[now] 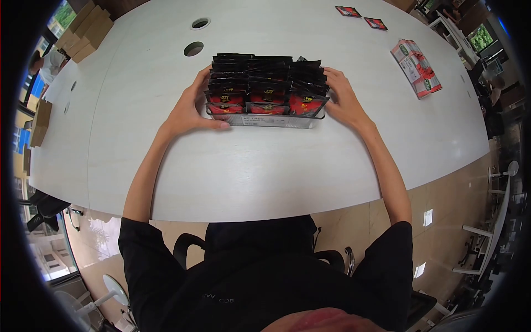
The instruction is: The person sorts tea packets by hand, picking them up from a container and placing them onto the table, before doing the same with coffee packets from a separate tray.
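A metal basket [271,120] stands on the white table in front of me, with a printed label on its near side. It is packed with rows of black and red sachets [269,94] standing upright, their black tops rising above the rim. My left hand [191,110] grips the basket's left end, thumb along the near side and fingers partly hidden behind the sachets. On the opposite end my right hand [344,99] is curled around the basket, its fingertips partly hidden.
A red and white printed box [416,68] lies at the right of the table [265,182]. Two loose sachets [348,11] [376,23] lie beyond it. Two round cable holes [193,49] [200,24] open behind the basket. Cardboard boxes [86,33] stand at the far left edge.
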The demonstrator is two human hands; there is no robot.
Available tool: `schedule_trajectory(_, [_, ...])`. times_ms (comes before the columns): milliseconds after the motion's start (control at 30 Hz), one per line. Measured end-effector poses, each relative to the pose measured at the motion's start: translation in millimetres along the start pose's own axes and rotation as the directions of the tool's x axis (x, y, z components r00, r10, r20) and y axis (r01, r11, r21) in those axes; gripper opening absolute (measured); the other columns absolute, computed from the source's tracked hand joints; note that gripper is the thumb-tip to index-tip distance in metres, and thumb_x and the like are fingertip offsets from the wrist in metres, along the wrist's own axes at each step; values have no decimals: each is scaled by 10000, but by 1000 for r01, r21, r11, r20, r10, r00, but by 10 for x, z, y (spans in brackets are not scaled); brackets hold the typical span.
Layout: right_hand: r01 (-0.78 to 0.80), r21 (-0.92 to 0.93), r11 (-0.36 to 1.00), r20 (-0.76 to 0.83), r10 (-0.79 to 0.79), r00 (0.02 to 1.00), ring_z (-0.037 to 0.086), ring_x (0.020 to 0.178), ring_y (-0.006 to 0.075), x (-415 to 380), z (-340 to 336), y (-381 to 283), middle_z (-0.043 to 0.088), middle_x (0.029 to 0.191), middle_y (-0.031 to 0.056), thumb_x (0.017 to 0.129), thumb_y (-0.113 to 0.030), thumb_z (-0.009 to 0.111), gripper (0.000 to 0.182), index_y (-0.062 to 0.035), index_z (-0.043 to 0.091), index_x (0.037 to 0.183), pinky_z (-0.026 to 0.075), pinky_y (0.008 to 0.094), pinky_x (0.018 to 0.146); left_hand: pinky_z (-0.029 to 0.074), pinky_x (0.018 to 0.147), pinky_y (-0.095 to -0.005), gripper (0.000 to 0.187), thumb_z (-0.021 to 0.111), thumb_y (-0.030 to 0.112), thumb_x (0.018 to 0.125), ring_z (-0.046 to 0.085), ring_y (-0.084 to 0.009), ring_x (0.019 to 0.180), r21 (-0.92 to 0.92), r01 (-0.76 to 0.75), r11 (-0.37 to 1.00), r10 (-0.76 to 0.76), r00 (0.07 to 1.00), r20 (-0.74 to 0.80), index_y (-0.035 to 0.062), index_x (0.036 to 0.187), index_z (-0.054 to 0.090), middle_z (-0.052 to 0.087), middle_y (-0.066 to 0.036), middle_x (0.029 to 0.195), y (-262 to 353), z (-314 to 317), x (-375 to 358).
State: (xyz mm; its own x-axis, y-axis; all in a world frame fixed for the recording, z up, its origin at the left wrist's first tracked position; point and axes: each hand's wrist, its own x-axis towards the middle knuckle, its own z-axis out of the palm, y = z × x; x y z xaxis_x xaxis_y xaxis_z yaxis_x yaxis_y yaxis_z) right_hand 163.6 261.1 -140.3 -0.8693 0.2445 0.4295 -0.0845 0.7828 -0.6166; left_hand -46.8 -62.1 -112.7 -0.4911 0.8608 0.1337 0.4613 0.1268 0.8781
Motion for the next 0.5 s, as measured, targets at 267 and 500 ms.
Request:
schedule_trajectory(267, [-91,-308,947,-74,72,995,648,995,275,14,-290,-22,631,1087,82,886,-272,765,303,-80,651,1091,538,382,824,356,1172,-452,1261,977,277,514,484,-310,1357,9,-8,1000,8,1000,-2,112,1565,299,535,-135,1442,-42,8,-11])
schedule_trajectory(500, [-356,-116,927,-74,350,934,634,771,138,-29,-694,-83,643,907,53,800,-223,860,537,-61,624,1255,502,288,692,424,1142,-409,1297,958,208,497,526,-297,1297,52,3,999,-3,1000,-10,39,1571,252,522,-174,1411,63,3,-21])
